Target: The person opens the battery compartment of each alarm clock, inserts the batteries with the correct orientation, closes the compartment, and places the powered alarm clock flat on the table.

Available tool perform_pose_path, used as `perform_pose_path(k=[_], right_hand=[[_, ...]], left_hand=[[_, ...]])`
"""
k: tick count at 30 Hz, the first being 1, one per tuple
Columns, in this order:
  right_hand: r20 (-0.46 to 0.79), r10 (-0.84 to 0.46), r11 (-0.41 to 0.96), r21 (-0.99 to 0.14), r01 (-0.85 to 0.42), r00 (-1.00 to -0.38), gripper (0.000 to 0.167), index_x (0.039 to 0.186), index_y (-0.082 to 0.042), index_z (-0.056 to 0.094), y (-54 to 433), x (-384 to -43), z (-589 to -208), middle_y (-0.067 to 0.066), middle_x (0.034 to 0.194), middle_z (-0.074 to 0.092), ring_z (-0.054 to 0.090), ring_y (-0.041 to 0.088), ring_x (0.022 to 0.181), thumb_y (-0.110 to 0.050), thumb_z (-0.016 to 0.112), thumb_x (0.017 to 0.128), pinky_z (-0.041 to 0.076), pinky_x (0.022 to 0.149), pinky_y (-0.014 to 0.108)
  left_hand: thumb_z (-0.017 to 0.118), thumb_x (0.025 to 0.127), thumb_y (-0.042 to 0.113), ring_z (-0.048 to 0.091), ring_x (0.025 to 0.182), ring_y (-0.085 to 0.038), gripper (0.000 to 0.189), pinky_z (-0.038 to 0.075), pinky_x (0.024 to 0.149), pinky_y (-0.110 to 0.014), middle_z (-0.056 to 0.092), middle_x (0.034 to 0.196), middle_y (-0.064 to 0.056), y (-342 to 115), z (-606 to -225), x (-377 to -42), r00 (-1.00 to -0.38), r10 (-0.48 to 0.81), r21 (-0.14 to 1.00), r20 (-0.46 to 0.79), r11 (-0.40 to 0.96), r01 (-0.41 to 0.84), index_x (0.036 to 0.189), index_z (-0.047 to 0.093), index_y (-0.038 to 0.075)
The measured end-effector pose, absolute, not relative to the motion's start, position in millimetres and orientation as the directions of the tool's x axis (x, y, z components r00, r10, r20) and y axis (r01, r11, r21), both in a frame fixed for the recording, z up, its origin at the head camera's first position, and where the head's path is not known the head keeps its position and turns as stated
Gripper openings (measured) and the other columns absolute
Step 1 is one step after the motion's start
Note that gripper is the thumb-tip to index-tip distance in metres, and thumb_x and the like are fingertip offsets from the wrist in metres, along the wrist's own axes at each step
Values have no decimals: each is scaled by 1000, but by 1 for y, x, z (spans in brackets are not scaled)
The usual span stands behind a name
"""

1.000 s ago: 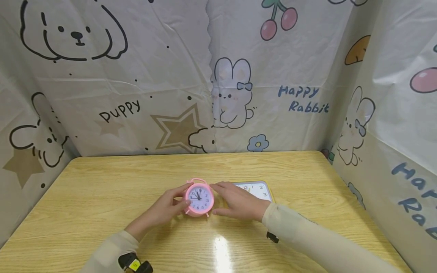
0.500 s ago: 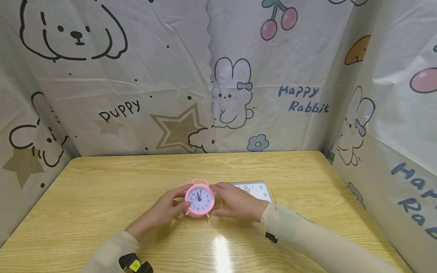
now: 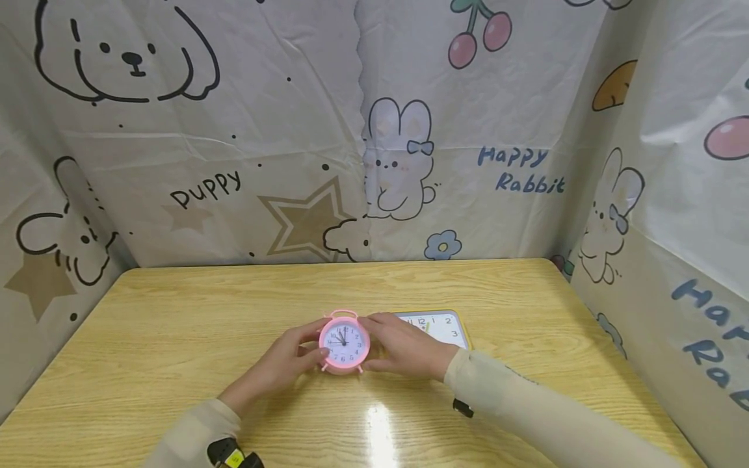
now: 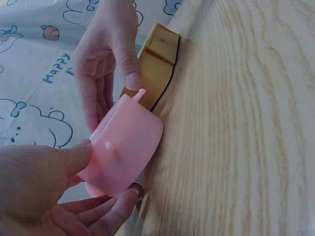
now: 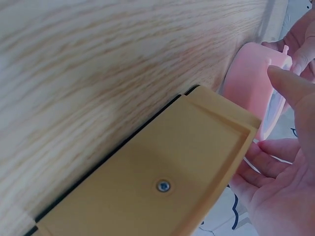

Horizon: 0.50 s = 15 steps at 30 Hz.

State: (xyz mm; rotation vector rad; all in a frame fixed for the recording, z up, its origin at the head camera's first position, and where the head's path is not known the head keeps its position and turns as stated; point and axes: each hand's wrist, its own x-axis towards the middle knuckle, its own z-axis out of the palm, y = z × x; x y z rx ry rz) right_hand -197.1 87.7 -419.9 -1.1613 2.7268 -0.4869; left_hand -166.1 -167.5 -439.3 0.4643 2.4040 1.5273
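Observation:
A round pink alarm clock [image 3: 344, 344] with a white dial, top handle and small feet is at the middle of the wooden table, dial facing up toward the head view. My left hand [image 3: 283, 361] grips its left side, thumb at the dial's edge and fingers behind, as the left wrist view shows. On the other side, my right hand [image 3: 409, 348] has fairly straight fingers at the clock's upper right rim and its thumb by the lower right. Under that hand is a white-faced rectangular clock [image 3: 447, 327] with a yellow edge, partly hidden; its yellow side [image 5: 162, 157] fills the right wrist view.
The wooden table [image 3: 175, 325] ends at a back wall of printed cloth [image 3: 281, 130]. Similar cloth hangs at the left and right sides. A bright reflection lies on the tabletop near the front.
The pink alarm clock has shifted slightly right and toward me and turned a little, so its handle stands straighter. My left hand moved along with it; my right hand drifted slightly left.

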Motion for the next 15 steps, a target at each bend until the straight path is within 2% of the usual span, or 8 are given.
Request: perform_pose_path(k=[9,15], right_hand=[[28,-722,646,-331,-688,-691,73,150,-8,48,86,-199,-422,9,145,58,54,22,135,-42,74,91,42,115,39],[20,-717,651,-339,-679,-697,72,148,-5,49,84,-199,-421,12,143,59,55,25,134,-38,76,90,43,115,40]], left_hand=[[66,98,11,73,101,-28,60,61,83,-34,55,141,-32,-162,-438,-162,-947,313,883,-76,461,82,152,42,1],[66,97,11,68,116,-34,56,57,95,-39,60,141,-22,-158,-439,-161,-961,271,843,-53,528,103,150,48,6]])
